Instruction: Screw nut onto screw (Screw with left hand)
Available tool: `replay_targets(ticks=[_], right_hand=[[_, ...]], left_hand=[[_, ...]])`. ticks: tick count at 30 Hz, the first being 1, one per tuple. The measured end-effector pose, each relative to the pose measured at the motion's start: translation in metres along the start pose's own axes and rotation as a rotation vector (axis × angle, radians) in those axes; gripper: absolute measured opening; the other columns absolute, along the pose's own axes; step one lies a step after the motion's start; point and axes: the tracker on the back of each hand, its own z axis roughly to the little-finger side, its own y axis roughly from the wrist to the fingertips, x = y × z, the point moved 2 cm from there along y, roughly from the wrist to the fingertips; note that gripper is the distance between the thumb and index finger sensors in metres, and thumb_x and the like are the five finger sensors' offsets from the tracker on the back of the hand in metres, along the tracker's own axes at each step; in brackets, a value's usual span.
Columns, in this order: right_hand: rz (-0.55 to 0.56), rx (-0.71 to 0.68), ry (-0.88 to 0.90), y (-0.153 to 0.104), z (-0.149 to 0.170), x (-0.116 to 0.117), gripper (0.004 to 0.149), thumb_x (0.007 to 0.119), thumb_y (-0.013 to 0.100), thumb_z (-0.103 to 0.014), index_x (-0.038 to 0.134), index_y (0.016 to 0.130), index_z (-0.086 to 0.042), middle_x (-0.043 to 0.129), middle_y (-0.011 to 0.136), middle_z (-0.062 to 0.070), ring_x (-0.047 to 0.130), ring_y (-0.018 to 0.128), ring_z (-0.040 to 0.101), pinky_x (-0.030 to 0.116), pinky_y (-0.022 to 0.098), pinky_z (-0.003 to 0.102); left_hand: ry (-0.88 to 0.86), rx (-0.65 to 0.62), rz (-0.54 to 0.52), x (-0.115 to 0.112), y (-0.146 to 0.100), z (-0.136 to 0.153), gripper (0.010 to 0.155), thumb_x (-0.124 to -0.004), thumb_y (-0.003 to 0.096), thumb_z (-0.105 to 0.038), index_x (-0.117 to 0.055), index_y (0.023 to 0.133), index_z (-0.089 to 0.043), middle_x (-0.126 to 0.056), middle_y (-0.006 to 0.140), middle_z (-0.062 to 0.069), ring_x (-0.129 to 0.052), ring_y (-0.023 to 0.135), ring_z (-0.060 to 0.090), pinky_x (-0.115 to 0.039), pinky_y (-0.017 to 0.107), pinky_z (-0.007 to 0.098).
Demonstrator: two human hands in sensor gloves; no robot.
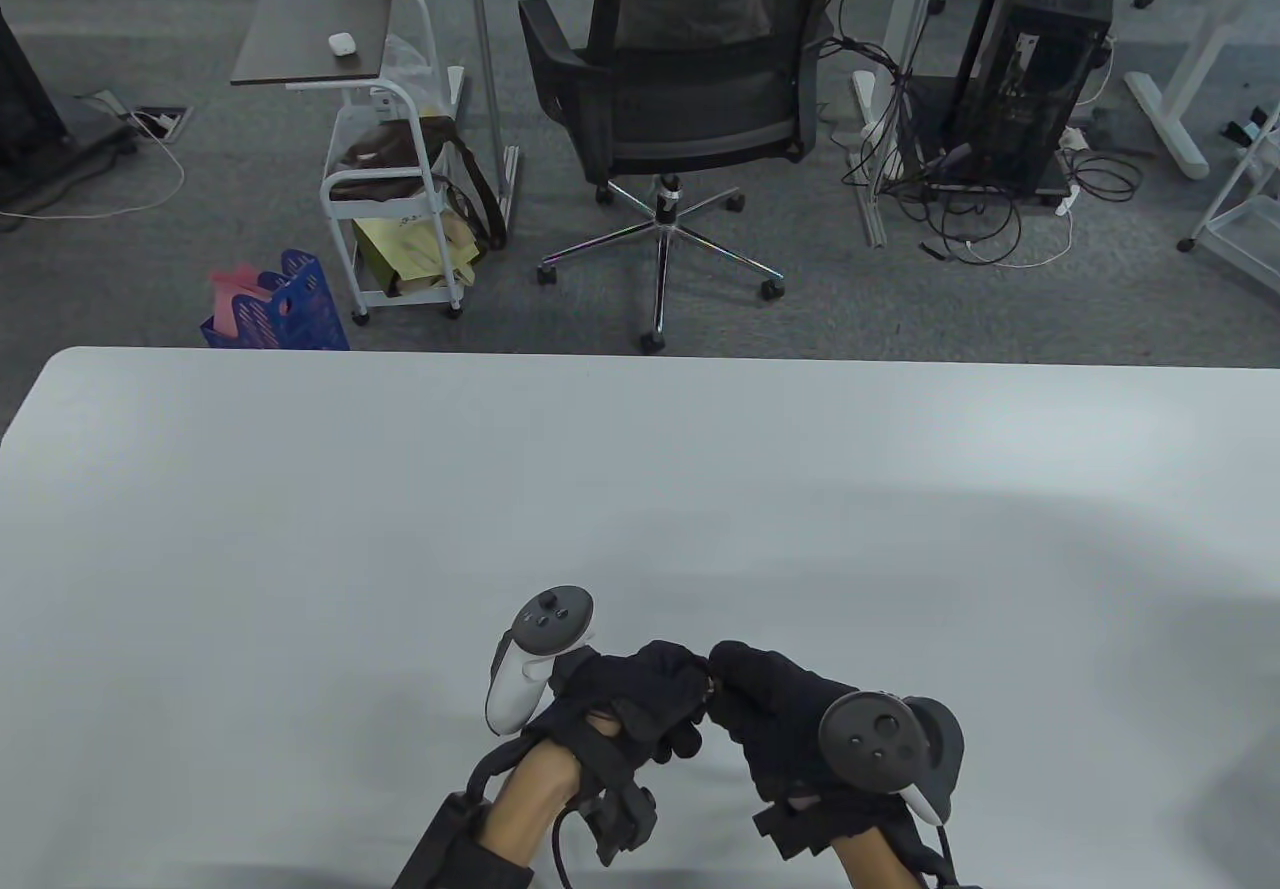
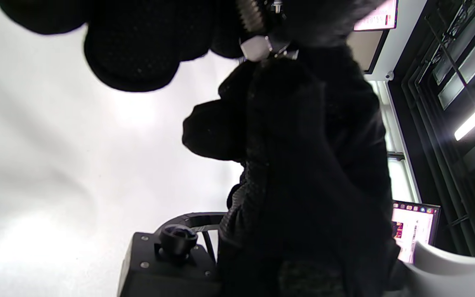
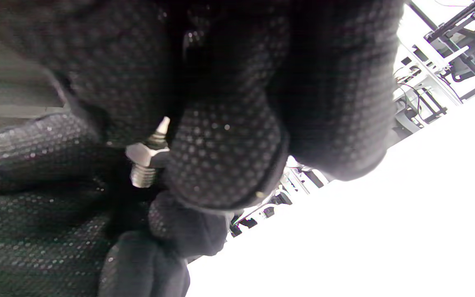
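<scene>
- White table [image 1: 300, 529] fills the near half of the table view; your two gloved hands meet fingertip to fingertip at its near edge, just above the surface.
- Your left hand [image 1: 625, 704] has its fingers curled in toward the meeting point. Which hand holds the screw and which the nut cannot be told from these views.
- Your right hand [image 1: 775, 719] is likewise curled, its fingertips against those of the left.
- Screw [image 3: 143, 175] and nut [image 3: 144, 153]: in the right wrist view the hex nut sits on the threaded shank, with thread showing on both sides of it, pinched among dark fingertips. The left wrist view shows the same nut [image 2: 256, 47] on the thread [image 2: 250, 16] between both gloves.
- Trackers: white one [image 1: 525, 659] on your left hand, dark one [image 1: 890, 744] on your right.
- Beyond the far table edge: blue crate [image 1: 285, 314], white cart [image 1: 400, 219], black office chair [image 1: 680, 89], a computer tower [image 1: 1030, 69] with tangled cables on grey carpet.
</scene>
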Motion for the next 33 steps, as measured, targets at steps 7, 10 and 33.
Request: replay_targets(ticks=[7, 10, 33], right_hand=[[-0.003, 0.002, 0.003, 0.0001, -0.0009, -0.0001, 0.048, 0.095, 0.03, -0.036, 0.089, 0.075, -0.019, 0.105, 0.059, 0.002, 0.115, 0.028, 0.008, 0.103, 0.029, 0.035], [0.005, 0.002, 0.007, 0.0, -0.0008, -0.0006, 0.048, 0.095, 0.03, -0.036, 0.089, 0.075, -0.018, 0.105, 0.059, 0.002, 0.115, 0.028, 0.008, 0.103, 0.029, 0.035], [0.004, 0.009, 0.007, -0.0003, -0.0004, -0.0012, 0.048, 0.095, 0.03, -0.036, 0.089, 0.075, -0.018, 0.105, 0.059, 0.002, 0.115, 0.027, 0.008, 0.103, 0.029, 0.035]], left_hand=[[0.047, 0.012, -0.014, 0.0003, 0.0004, -0.0031, 0.055, -0.07, 0.0447, -0.038, -0.072, 0.087, -0.003, -0.078, 0.078, 0.027, -0.089, 0.05, 0.042, -0.071, 0.039, 0.056], [0.018, 0.006, 0.017, -0.0002, 0.0004, -0.0016, 0.057, -0.069, 0.0455, -0.038, -0.066, 0.091, -0.005, -0.074, 0.081, 0.026, -0.088, 0.053, 0.041, -0.07, 0.041, 0.055], [0.036, 0.007, 0.021, -0.0035, -0.0006, -0.0041, 0.061, -0.069, 0.0452, -0.04, -0.06, 0.095, -0.007, -0.072, 0.083, 0.025, -0.087, 0.055, 0.041, -0.07, 0.043, 0.055]])
